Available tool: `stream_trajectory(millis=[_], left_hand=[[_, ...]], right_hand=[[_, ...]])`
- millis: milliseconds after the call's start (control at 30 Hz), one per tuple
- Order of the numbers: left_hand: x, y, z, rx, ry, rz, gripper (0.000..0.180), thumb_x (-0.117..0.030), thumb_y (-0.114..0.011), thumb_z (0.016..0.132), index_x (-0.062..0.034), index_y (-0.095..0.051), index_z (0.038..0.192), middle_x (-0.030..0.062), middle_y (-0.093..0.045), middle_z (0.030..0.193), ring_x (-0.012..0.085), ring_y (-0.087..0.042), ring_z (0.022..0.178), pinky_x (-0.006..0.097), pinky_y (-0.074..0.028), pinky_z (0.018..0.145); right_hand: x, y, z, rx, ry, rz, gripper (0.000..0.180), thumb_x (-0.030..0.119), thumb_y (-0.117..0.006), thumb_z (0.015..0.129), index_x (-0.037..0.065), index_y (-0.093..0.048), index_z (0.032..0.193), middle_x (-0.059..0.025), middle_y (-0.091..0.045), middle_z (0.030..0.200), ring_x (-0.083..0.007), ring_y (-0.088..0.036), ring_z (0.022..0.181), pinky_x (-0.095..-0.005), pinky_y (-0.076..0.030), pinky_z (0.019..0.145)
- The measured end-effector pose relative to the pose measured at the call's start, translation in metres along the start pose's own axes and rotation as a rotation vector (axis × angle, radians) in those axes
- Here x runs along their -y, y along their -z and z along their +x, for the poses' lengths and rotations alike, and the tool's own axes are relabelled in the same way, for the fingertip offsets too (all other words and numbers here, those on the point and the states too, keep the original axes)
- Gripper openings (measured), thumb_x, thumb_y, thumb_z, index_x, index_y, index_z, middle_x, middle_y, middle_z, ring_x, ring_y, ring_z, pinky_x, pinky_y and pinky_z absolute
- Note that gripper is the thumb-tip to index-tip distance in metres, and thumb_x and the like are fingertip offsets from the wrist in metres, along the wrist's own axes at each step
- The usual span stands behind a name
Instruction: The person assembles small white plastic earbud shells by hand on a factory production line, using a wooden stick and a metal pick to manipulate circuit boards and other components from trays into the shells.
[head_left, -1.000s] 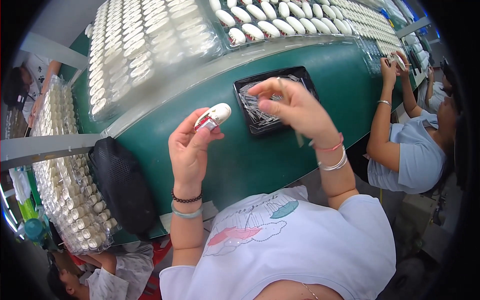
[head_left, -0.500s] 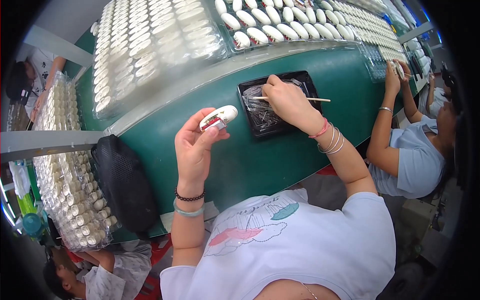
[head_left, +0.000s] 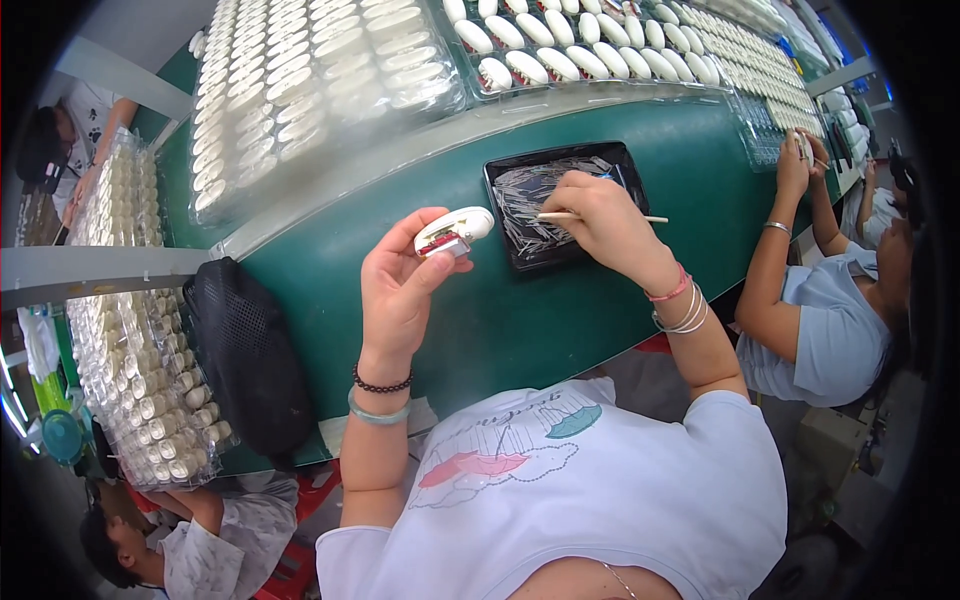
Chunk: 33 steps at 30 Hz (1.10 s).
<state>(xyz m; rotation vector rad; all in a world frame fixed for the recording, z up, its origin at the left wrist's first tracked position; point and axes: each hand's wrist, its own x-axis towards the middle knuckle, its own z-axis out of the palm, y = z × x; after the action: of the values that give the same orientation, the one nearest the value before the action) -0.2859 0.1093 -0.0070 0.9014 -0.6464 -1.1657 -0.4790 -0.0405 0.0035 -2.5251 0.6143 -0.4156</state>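
My left hand grips a white oval plastic housing between thumb and fingers, its open side showing a red part and a silvery metal block. My right hand is closed around a thin pale wooden stick, held roughly level with its tip toward the left. Below that hand stands a black tray holding many thin, shiny slivers. The stick's tip is over the slivers; whether anything clings to it is too small to tell. Part of the tray is hidden by my right hand.
Clear trays of white housings line the far side, with more in a dark-looking tray. Stacked trays and a black mesh bag are at left. A co-worker sits at right; others are at left.
My right hand has shifted right and toward me over the tray, uncovering more slivers. My left hand has moved slightly right with the housing, which is tilted a little differently.
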Motion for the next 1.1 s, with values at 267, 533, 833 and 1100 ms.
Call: stream_trajectory(millis=[267, 533, 833, 1100], left_hand=[[-0.002, -0.009, -0.007, 0.126, -0.056, 0.105, 0.049, 0.003, -0.064, 0.079, 0.0062, -0.043, 0.122, 0.0106, -0.055, 0.111, 0.0147, -0.055, 0.099, 0.028, -0.046, 0.086], [-0.003, -0.014, -0.010, 0.168, -0.120, 0.292, 0.050, 0.003, -0.066, 0.077, 0.0060, -0.044, 0.122, 0.0102, -0.054, 0.111, 0.0143, -0.055, 0.099, 0.027, -0.046, 0.083], [-0.003, -0.014, -0.010, 0.162, -0.106, 0.305, 0.051, 0.003, -0.068, 0.075, 0.0058, -0.046, 0.121, 0.0094, -0.054, 0.110, 0.0138, -0.055, 0.097, 0.026, -0.046, 0.080], [-0.001, -0.011, -0.009, 0.171, -0.101, 0.325, 0.050, 0.002, -0.068, 0.075, 0.0059, -0.046, 0.120, 0.0095, -0.054, 0.110, 0.0138, -0.055, 0.096, 0.026, -0.046, 0.079]], right_hand=[[0.068, 0.035, -0.003, -0.211, 0.005, 0.239, 0.008, 0.001, -0.060, 0.075, -0.001, -0.062, 0.083, -0.0108, -0.056, 0.078, -0.0280, -0.057, 0.069, -0.0342, -0.047, 0.063], [0.077, 0.030, 0.001, -0.169, 0.069, 0.169, 0.012, -0.003, -0.063, 0.071, 0.000, -0.064, 0.083, -0.0092, -0.060, 0.081, -0.0221, -0.061, 0.067, -0.0278, -0.049, 0.059], [0.076, 0.033, 0.000, -0.086, 0.068, 0.209, 0.010, -0.002, -0.060, 0.073, -0.001, -0.061, 0.083, -0.0094, -0.058, 0.081, -0.0236, -0.059, 0.067, -0.0294, -0.048, 0.058], [0.070, 0.034, 0.004, -0.027, 0.103, 0.262, 0.010, -0.002, -0.058, 0.072, -0.001, -0.058, 0.082, -0.0103, -0.054, 0.079, -0.0268, -0.057, 0.068, -0.0329, -0.046, 0.059]])
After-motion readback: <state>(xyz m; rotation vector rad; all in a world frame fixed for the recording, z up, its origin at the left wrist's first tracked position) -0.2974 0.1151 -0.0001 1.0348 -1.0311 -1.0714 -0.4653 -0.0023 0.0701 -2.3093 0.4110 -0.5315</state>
